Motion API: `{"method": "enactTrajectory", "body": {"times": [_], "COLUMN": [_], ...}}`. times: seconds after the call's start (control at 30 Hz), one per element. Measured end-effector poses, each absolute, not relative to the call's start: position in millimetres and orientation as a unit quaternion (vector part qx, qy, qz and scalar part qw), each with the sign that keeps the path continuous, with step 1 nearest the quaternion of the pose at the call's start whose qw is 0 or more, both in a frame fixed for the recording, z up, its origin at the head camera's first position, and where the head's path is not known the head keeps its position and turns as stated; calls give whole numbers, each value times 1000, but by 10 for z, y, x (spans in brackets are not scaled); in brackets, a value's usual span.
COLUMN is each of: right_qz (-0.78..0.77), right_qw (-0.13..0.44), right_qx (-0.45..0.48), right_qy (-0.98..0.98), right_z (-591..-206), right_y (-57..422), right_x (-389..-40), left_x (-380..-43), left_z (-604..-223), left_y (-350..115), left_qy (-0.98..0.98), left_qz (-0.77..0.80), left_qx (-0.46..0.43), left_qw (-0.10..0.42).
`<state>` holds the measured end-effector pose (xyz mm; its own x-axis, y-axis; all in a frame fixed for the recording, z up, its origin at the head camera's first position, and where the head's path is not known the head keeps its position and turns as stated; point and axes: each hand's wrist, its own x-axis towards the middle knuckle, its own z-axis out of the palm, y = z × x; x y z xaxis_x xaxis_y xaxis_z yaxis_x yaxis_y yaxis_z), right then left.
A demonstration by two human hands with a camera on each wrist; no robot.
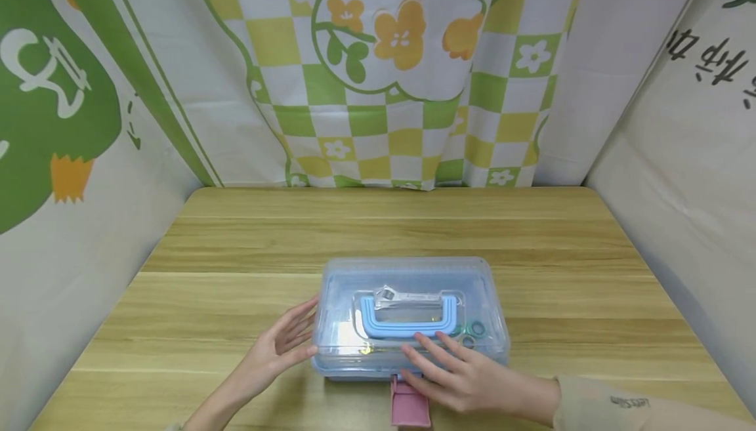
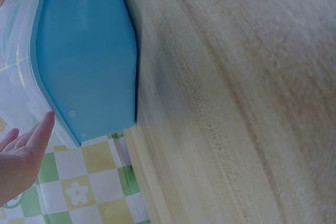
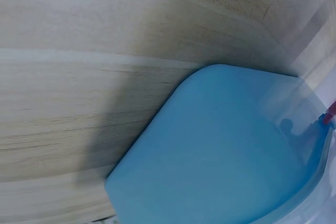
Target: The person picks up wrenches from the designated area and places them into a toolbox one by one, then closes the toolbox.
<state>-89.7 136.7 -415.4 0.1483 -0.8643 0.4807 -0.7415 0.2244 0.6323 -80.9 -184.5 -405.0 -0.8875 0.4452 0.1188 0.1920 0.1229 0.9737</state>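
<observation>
A toolbox with a clear lid [image 1: 348,277] and a light blue base [image 2: 86,56] stands on the table. Its blue handle [image 1: 407,330] lies down on the lid. At the front, a pink latch [image 1: 410,408] hangs unfastened. An adjustable wrench [image 1: 407,297] and green-handled scissors [image 1: 474,330] show through the lid. My left hand [image 1: 280,346] touches the box's left side with extended fingers; the left wrist view has them at the lid's rim. Extended fingers of my right hand [image 1: 457,378] rest on the lid's front, near the handle and latch. That hand does not appear in the right wrist view.
The wood-grain table [image 1: 248,241] extends around the box. Behind it hangs a green-and-yellow checkered curtain [image 1: 378,116]. White printed cloth [image 1: 685,175] borders the right, with similar cloth [image 1: 136,214] on the left.
</observation>
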Motion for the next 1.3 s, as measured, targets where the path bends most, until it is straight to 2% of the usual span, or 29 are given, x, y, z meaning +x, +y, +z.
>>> {"method": "enactTrajectory", "body": {"times": [0.27,0.6,1.0,1.3], "right_qz": [-48,-31,54,87], "right_qw": [450,415,473,488], "right_qx": [628,621,603,594], "right_qy": [-633,-665,-641,-634], "right_z": [-4051,-4114,-3925,-3895], "right_y": [1351,1356,1264,1236], "right_x": [-892,-857,-853,-861], "left_x": [-817,-815,-818,-814], "left_z": [-4060,-4058,-4056,-4059], "left_y": [-1843,-1846,-1842,-1848], "left_qy": [739,741,746,741], "left_qz": [632,630,626,630], "left_qx": [216,209,203,209], "left_qw": [95,101,105,105]}}
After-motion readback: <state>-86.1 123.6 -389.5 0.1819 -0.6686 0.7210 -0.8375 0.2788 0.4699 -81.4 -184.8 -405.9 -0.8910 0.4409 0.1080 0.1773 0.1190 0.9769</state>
